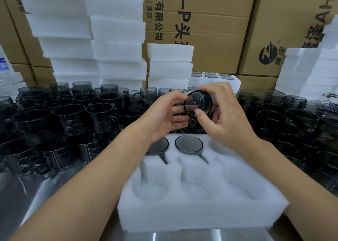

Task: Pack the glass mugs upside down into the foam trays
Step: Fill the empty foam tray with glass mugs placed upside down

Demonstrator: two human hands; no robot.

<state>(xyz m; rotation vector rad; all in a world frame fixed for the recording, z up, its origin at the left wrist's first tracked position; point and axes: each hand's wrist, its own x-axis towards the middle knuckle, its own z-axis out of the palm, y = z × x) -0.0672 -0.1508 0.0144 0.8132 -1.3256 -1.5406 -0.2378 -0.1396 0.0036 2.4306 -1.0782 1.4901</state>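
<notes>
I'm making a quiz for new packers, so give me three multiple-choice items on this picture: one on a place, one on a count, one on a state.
1. Where in the foam tray do the packed mugs sit? A) far row, left and middle B) near row C) far right pocket
2. How many mugs are packed? A) one B) two C) four
3. The held mug is: A) lying in a pocket B) gripped in the air by both hands C) standing on the table
Answers: 1 A, their dark bases fill those pockets; 2 B, two bases show; 3 B, left hand and right hand hold it.
</notes>
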